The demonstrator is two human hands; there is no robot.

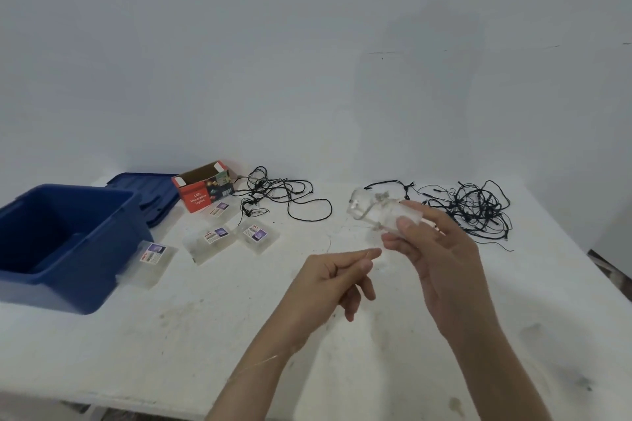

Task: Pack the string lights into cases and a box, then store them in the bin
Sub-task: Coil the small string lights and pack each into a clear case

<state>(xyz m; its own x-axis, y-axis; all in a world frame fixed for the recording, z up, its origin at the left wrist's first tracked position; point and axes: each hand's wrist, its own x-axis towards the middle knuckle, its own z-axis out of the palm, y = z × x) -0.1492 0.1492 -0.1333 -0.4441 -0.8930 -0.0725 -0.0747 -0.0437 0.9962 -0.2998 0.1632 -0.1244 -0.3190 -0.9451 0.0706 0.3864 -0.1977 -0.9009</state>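
Mostly transparent case, pale wire bunched inside

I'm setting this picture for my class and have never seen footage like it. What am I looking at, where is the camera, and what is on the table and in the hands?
There is no machine here: a person works with bare hands, and the one picture comes from a camera worn on their head, looking forward and down. The right hand holds a clear case with fine lights partly inside. The left hand pinches what looks like a thin wire between thumb and forefinger. On the white table lie four more labelled cases, an open red box marked LED Decorative Lights, and two loose tangles of black string lights. At the left stands an open blue bin, its lid lying behind it.
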